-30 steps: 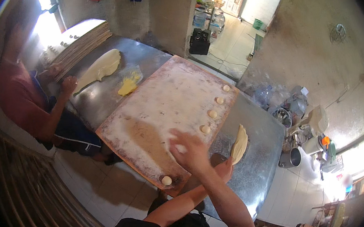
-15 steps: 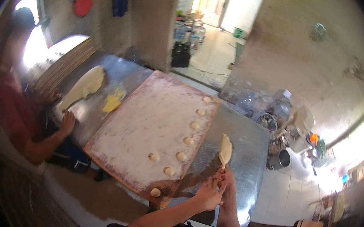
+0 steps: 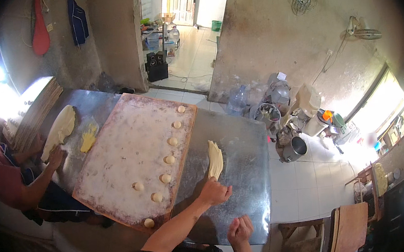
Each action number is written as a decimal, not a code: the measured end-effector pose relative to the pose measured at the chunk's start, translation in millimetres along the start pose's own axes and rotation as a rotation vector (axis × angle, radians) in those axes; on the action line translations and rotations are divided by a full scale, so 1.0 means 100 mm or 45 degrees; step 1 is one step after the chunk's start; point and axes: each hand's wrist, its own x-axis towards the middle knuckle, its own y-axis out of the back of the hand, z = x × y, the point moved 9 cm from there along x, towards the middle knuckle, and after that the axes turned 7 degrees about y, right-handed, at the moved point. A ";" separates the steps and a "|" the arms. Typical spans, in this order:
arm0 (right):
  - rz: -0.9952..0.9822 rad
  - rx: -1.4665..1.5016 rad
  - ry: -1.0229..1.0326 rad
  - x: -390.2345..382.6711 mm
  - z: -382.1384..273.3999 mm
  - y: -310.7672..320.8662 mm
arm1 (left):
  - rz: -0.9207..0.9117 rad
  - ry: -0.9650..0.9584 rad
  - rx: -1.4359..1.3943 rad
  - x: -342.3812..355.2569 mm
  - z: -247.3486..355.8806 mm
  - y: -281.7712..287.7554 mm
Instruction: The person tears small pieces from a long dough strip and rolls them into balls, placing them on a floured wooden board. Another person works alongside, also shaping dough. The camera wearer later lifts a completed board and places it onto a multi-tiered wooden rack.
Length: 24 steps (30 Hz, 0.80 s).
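Note:
A long strip of pale dough (image 3: 215,158) lies on the bare metal table, its narrow end toward me. My left hand (image 3: 214,193) is closed at that narrow end, knuckles up, with the dough running out past the fingers. Nearer to me and to the right, my right hand (image 3: 240,229) is held apart, its fingers curled in; whatever may be inside them is hidden. To the left, a flour-dusted board (image 3: 122,153) carries several small round dough balls (image 3: 169,159), most in a line along its right side.
On the left, a co-worker (image 3: 2,169) has a hand at a larger dough slab (image 3: 59,131). A yellow lump (image 3: 88,138) lies beside the board. Beyond the table's right edge stand a metal pot (image 3: 294,149) and buckets; a wooden stool (image 3: 301,243) is at lower right.
My hands, together at the dough's end before, are now separated: the right has drawn back toward me, the left stays by the dough. The whole view has swung right and levelled.

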 end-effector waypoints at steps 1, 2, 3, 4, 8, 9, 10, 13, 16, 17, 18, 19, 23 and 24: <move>-0.036 -0.061 0.007 -0.11 0.06 -0.07 | 0.046 -0.040 -0.092 -0.04 0.03 0.08; -0.071 -0.125 0.016 -0.22 0.12 -0.14 | 0.091 -0.084 -0.189 -0.07 0.07 0.16; -0.127 -0.353 0.119 -0.25 0.15 -0.25 | 0.121 -0.096 -0.218 -0.11 0.09 0.19; -0.186 -0.582 0.222 -0.28 0.20 -0.35 | 0.151 -0.108 -0.248 -0.16 0.09 0.23; -0.180 -0.518 -0.020 0.64 0.28 -0.45 | 0.356 -0.104 -0.289 -0.42 0.12 0.48; -0.154 -0.415 0.001 0.67 0.33 -0.58 | 0.382 -0.055 -0.375 -0.44 0.10 0.50; -0.125 -0.313 0.021 0.65 0.37 -0.64 | 0.405 -0.005 -0.461 -0.47 0.09 0.51; -0.402 -0.194 0.231 -0.43 0.43 -0.50 | 0.282 0.162 -0.540 -0.72 -0.11 0.59; -0.213 -0.405 0.069 0.03 0.59 -0.04 | 0.164 0.343 -0.710 -0.88 -0.07 0.51; -0.087 -0.553 0.024 0.26 0.62 0.03 | 0.158 0.407 -0.772 -0.91 -0.08 0.50; -0.154 -0.557 0.115 0.28 0.59 -0.16 | 0.140 0.368 -0.723 -0.85 -0.01 0.44; -0.220 -0.561 0.203 0.23 0.49 -0.44 | 0.121 0.329 -0.675 -0.82 0.09 0.33; -0.171 -0.097 0.234 -0.43 0.06 -0.15 | 0.049 0.290 -0.710 -0.95 0.23 0.31; -0.179 -0.086 0.189 -0.55 0.39 -0.03 | -0.123 0.342 -0.695 -0.95 0.27 0.27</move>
